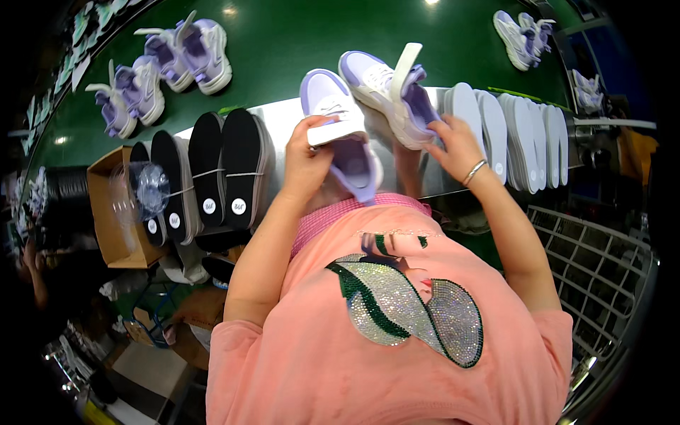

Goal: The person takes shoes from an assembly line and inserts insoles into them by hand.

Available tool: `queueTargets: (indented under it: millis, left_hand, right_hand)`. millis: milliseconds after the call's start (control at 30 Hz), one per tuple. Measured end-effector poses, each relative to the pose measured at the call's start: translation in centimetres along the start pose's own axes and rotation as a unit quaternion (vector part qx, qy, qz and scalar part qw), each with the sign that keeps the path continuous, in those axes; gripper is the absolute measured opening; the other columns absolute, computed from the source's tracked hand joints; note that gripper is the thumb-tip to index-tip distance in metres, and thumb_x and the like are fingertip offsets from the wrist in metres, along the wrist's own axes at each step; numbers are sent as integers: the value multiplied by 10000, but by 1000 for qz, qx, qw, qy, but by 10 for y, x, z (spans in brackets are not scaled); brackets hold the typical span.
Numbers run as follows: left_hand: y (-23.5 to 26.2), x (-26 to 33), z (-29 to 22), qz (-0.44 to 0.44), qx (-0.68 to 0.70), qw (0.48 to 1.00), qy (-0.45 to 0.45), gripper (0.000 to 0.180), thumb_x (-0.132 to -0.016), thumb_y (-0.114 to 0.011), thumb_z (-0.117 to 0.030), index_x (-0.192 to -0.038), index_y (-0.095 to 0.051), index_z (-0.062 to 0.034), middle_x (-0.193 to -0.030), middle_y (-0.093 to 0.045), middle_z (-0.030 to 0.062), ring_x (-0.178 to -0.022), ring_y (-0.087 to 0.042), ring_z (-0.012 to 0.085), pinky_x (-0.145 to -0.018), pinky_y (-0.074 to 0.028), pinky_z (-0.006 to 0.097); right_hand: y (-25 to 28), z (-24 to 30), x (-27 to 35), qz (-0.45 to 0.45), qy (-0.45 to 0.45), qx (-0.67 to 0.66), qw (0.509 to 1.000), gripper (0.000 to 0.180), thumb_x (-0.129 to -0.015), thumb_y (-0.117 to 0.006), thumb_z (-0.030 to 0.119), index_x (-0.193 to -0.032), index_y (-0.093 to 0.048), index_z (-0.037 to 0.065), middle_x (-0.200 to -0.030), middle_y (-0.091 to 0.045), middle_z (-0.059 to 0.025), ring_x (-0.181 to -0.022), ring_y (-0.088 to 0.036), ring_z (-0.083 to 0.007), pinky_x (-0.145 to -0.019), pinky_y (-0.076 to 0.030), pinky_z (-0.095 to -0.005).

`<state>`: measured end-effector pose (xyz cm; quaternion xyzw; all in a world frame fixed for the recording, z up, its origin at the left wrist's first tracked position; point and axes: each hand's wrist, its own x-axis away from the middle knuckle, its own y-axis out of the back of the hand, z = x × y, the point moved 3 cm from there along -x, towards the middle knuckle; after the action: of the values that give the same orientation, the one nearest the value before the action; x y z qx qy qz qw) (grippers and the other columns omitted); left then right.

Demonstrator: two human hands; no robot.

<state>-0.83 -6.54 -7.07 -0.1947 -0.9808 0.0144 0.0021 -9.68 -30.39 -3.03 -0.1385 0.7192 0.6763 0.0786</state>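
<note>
Two white and lavender sneakers sit side by side in front of me, toes pointing away. My left hand (309, 157) grips the left sneaker (326, 92) by its white strap and side, with the lavender lining and heel tab facing me. At the heel of the right sneaker (372, 74), my right hand (459, 150) pinches the collar edge between thumb and fingers. This shoe's white strap (406, 65) stands up, unfastened. Both shoes are over a shiny metal strip (280, 117) along the green table's near edge. The undersides of the fingers are hidden.
Bundled black insoles (241, 166) and a cardboard box (106, 212) with clear plastic are at the left. White insole stacks (520, 134) line the right edge. More sneakers (202, 53) stand on the green table (283, 35), others (516, 39) far right. A wire rack (588, 248) stands lower right.
</note>
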Motion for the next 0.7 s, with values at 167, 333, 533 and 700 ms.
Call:
queueTargets:
  millis: [167,333,533,700]
  left_hand:
    - [29,-22,1,27,-139,987,69,331,-644,-458,52,-965,-535,33,-900,-562,109,-802,-554,178,-717,-433,270]
    - [-2,-6,-77,-144,-422,851,-278,486,-669,-519,2,-1141,-406,20,-1126,-428,171,-1069,-406,275,-864,-359,347]
    - [-82,-25,-72,17,-283,928,-243,526,-707,-608,-111,-1154,-382,50,-1091,-459,213,-1015,-434,362,-869,-346,381]
    - [-97,-62,-24,115,-298,944,-81,366,-753,-555,-199,-1025,-437,17,-896,-540,231,-844,-516,365,-733,-405,407]
  right_hand:
    - [3,24,9,267,-96,-197,938,253,-733,-569,228,-920,-570,58,-832,-571,-142,-821,-522,-320,-744,-416,-387]
    - [13,-38,18,106,-259,-313,907,279,-767,-536,252,-951,-546,42,-871,-571,-184,-842,-539,-319,-742,-422,-382]
    - [-24,-127,73,190,-427,3,884,385,-726,-593,327,-971,-506,42,-959,-562,-147,-915,-534,-299,-779,-408,-414]
    - [-15,-127,79,210,-484,15,849,396,-680,-639,352,-923,-514,66,-953,-563,-134,-889,-536,-299,-718,-426,-404]
